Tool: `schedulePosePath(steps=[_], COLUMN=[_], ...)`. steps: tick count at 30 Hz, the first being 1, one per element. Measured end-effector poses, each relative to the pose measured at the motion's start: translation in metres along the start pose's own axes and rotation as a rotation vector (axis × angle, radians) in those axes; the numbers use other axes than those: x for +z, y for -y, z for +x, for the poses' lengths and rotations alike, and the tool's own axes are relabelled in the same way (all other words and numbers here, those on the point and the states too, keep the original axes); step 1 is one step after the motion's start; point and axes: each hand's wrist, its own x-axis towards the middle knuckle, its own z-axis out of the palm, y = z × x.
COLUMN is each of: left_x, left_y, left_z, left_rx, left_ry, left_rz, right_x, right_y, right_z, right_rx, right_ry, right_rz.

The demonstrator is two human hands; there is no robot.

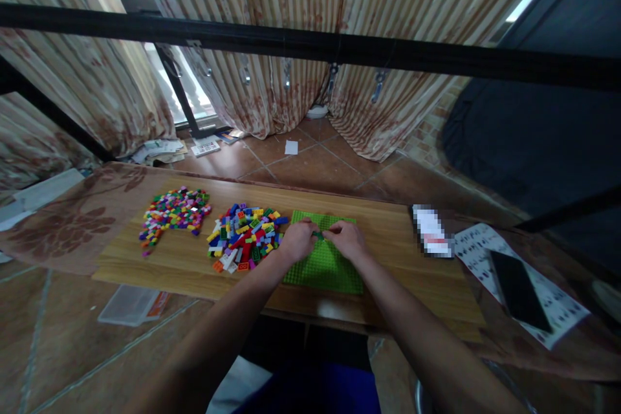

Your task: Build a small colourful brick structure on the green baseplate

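A bright green studded baseplate (325, 272) lies on the wooden board in front of me. Over its far half my left hand (299, 240) and my right hand (345, 239) meet, fingertips close together. Between them shows a small dark green toy brick (317, 235), pinched by the left fingers. The right fingers are pinched too, at a tiny yellowish piece too small to make out. Just left of the baseplate spreads a pile of larger mixed toy bricks (246, 233). Farther left is a heap of smaller colourful bricks (177, 212).
A phone (431, 231) with a lit screen lies on the wooden board (388, 272) at right. Beyond it, a dark phone (519, 291) rests on a printed sheet (478, 246). A clear plastic box (127, 305) is on the floor at left. A black bar (310, 42) crosses ahead.
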Motion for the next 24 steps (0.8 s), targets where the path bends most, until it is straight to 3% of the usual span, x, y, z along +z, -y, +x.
schedulePosePath(steps=[12, 24], left_x=[0.003, 0.0], left_y=[0.0, 0.004], left_z=[-0.005, 0.006], left_rx=[-0.005, 0.02], left_ry=[-0.013, 0.036], left_rz=[0.003, 0.007], right_x=[-0.004, -0.011], right_y=[0.004, 0.017], right_z=[-0.002, 0.004], right_rx=[0.037, 0.086], right_ry=[0.044, 0.123], right_rz=[-0.04, -0.144])
